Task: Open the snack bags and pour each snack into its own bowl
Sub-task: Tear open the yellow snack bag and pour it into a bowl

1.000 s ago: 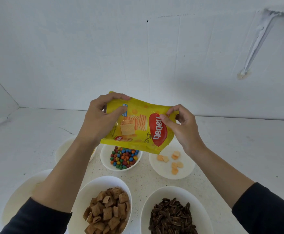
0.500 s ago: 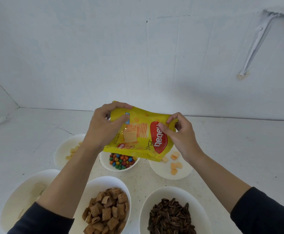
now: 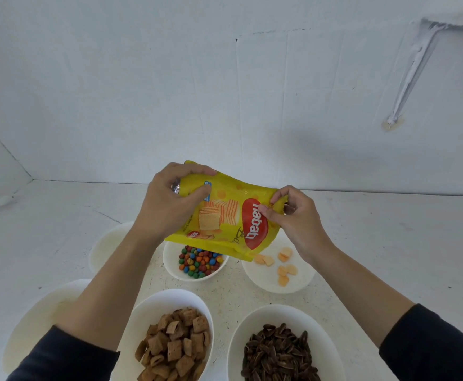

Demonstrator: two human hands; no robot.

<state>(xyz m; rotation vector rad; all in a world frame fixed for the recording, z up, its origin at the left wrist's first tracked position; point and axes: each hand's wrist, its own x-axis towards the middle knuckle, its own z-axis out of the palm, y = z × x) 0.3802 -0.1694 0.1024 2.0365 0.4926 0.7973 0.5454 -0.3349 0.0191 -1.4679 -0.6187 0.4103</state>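
A yellow snack bag with a red logo hangs tipped above the far bowls. My left hand grips its upper left end, fingers curled round it. My right hand pinches the bag's right corner between thumb and fingers. Below the bag's lower corner sits a white bowl holding a few orange crackers. Part of the bag's left end is hidden behind my left hand.
A bowl of coloured candies sits under the bag. Nearer me stand a bowl of brown cereal squares and a bowl of dark sunflower seeds. Two more white bowls lie left, partly behind my arm. White walls enclose the table.
Both hands have lowered the bag and then shifted it slightly. More crackers lie in the far right bowl than a second ago.
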